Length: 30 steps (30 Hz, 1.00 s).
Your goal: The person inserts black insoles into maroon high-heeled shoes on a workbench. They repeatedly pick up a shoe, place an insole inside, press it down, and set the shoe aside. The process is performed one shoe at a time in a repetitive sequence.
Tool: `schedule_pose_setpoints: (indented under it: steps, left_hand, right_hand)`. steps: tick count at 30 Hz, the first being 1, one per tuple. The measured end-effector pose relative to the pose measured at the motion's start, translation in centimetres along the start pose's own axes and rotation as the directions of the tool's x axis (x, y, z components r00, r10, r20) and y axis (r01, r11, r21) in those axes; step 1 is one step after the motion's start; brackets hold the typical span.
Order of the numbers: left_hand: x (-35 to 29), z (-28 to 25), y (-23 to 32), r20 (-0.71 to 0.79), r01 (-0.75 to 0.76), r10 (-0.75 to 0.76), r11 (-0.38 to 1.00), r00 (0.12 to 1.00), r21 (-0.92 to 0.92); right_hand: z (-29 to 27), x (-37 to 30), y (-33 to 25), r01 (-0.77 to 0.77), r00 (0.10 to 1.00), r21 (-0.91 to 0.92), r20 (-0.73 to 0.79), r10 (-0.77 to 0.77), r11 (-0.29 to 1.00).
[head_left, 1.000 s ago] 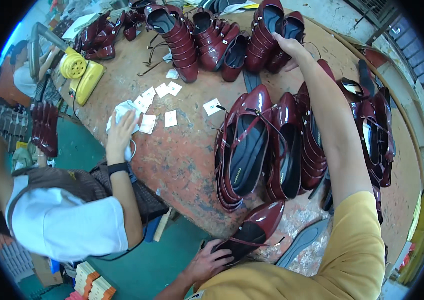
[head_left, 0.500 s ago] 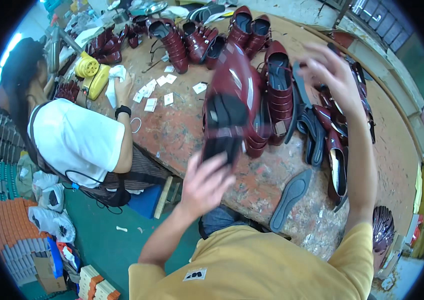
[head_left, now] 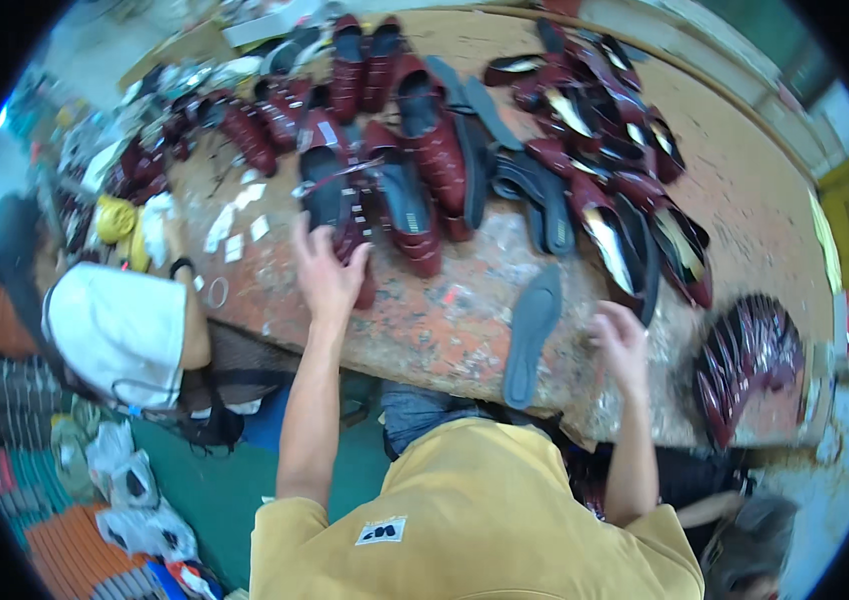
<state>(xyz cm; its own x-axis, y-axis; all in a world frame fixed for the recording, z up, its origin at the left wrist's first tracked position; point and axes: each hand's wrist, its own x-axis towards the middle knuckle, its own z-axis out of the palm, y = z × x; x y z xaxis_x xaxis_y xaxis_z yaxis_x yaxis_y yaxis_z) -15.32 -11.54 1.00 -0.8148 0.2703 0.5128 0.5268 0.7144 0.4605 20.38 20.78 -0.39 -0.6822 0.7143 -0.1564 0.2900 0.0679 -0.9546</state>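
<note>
**Shoe set down; both hands now on the bench**

Nearest, the right hand [head_left: 621,345] is lowered over the bench edge, fingers loosely curled and holding nothing, just beside a loose dark insole [head_left: 532,330]. The left hand [head_left: 328,272] is laid with fingers spread against a dark red shoe [head_left: 330,195] in the nearer row; whether it is gripped cannot be told through the blur. 0.5 s earlier a shoe was held up off the wooden bench [head_left: 445,320] between both hands; it appears to have been put back. Beyond, more dark red shoes [head_left: 635,160] are spread.
</note>
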Motion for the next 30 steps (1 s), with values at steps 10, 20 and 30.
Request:
schedule_pose_setpoints:
  steps: [10, 20, 30]
  left_hand:
    - [1.1, 3.9, -7.1, -0.257, 0.148, -0.187, 0.975, 0.948, -0.164]
    - [0.5, 1.7, 4.6, -0.373, -0.235, 0.253, 0.967, 0.892, 0.094]
    - [-6.0, 10.6, 30.4, 0.501, -0.263, 0.603, 0.762, 0.621, -0.591]
  right_hand:
    - [7.8, -0.3, 0.6, 0.763, 0.645, -0.586, 0.672, -0.364, 0.272]
    - [9.3, -1.9, -0.8, 0.564, 0.825, -0.706, 0.451, -0.342, 0.428]
    - [6.9, -5.9, -4.2, 0.580, 0.808, -0.613, 0.518, -0.281, 0.536]
